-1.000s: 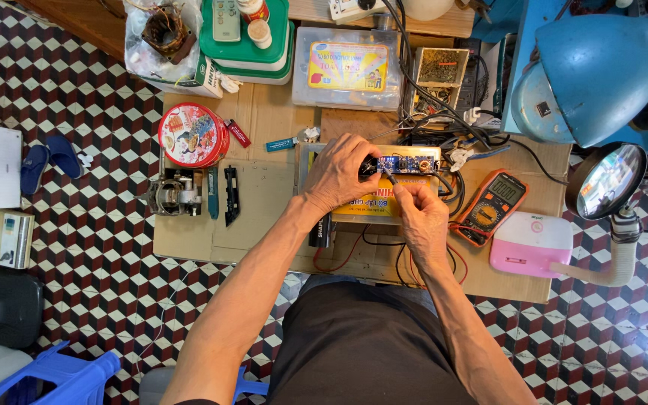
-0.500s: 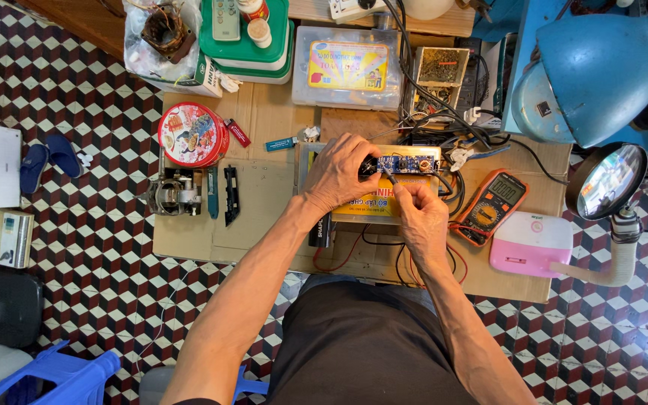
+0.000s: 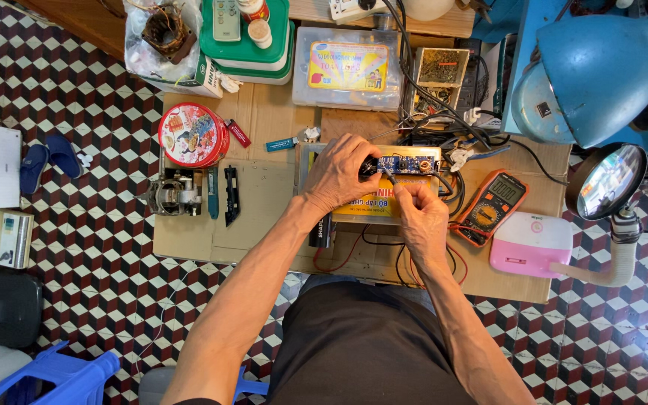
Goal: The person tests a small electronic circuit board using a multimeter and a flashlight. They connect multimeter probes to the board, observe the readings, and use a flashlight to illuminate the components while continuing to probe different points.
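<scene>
Unchanged from a second ago: the right hand (image 3: 421, 219) pinches a thin metal probe (image 3: 389, 177) against the small blue circuit board (image 3: 405, 164), whose 9 o'clock end the left hand (image 3: 339, 174) grips, on the yellow box (image 3: 369, 208).

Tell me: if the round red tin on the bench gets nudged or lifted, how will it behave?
The round red tin lies flat on its wide base, so it probably slides, not rolls. Its shallow rigid shape looks unlikely to tip. Its glossy lid may be slippery; its weight cannot be told.
</scene>
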